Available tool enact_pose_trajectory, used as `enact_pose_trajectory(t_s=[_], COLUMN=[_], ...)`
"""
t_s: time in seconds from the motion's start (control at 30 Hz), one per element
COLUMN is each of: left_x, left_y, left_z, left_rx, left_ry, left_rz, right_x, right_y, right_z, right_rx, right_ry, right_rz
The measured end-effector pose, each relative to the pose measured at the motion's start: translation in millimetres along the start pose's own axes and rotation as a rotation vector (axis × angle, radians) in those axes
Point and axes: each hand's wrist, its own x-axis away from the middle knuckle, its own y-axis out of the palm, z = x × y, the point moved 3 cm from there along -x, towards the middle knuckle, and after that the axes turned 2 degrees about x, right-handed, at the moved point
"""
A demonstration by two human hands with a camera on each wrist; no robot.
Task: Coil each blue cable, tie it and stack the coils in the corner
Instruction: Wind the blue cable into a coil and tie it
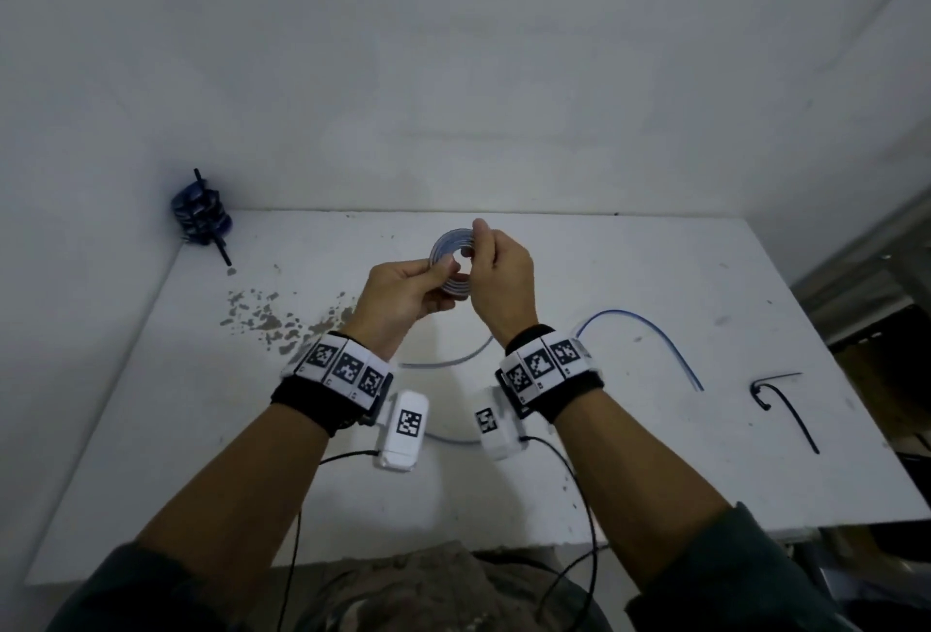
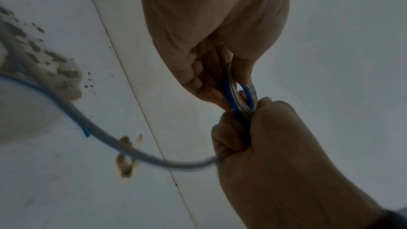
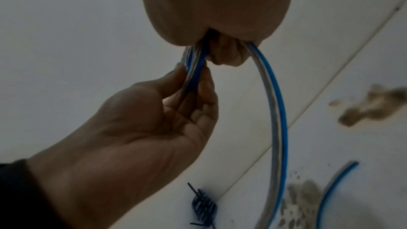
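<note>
Left hand: the left hand (image 1: pixel 403 296) is raised above the table (image 1: pixel 579 455) at mid-width, palm turned inward, forearm reaching up from the near edge.
Left fingers: thumb and forefinger are curled in and pinch the near left rim of the coil (image 1: pixel 450 263); the other fingers (image 3: pixel 204 107) fold loosely beneath it.
Right hand: the right hand (image 1: pixel 499 286) is held at the same height, just beside the left, back of the hand toward the head camera, wrist bent slightly inward.
Right fingers: they are curled tight around the right side of the coil, with one fingertip poking through its centre hole in the left wrist view.
Blue cable: one blue cable (image 1: pixel 650 329), partly wound; its coiled part stands upright on edge in the air between both hands, over the middle of the table.
Loose end: the unwound length drops from the right hand, runs under the wrists and arcs across the right half of the table to a free tip.
Stacked coils: one pile of tied coils (image 1: pixel 201 218) sits in the far left corner against the wall; the number of coils in it cannot be told.
Black ties: one loose black tie (image 1: pixel 783 405) lies bent on the table's right side, well apart from the hands; another sticks out of the corner pile.
Wristbands: two, one per wrist, each carrying printed square markers and a white camera block.
</note>
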Motion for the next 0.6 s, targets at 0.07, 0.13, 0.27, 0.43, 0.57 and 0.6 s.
enact_pose_trajectory(t_s=[0.07,0.13,0.27,0.43,0.57,0.6], left_x=[2.0,2.3,2.7,4.5,1.2,0.8], left_y=[-10.6,-16.8,-12.2,2.2,5.2,4.6], left_z=[5.6,15.5,30.9,32.7,25.1,23.9], left_rx=[-0.134,-0.285,-0.421,-0.317,-0.253,-0.248], left_ry=[-0.028,0.013,0.108,0.306,0.352,0.348], left_rz=[-0.104,-0.14,-0.13,0.1,0.267,0.302], right_x=[-7.9,-10.9,-15.4,-3.8,13.3,15.2], right_y=[-4.9,-7.7,-12.8,-6.7,2.8,4.8], right_z=[-1.2,-7.7,-14.2,-12.8,-2.5,-0.9], right_rx=[0.17,0.317,0.346,0.186,-0.132,-0.187], right_ry=[-0.112,-0.236,-0.262,-0.172,0.091,0.111], right_rz=[-0.208,-0.451,-0.553,-0.149,0.125,0.146])
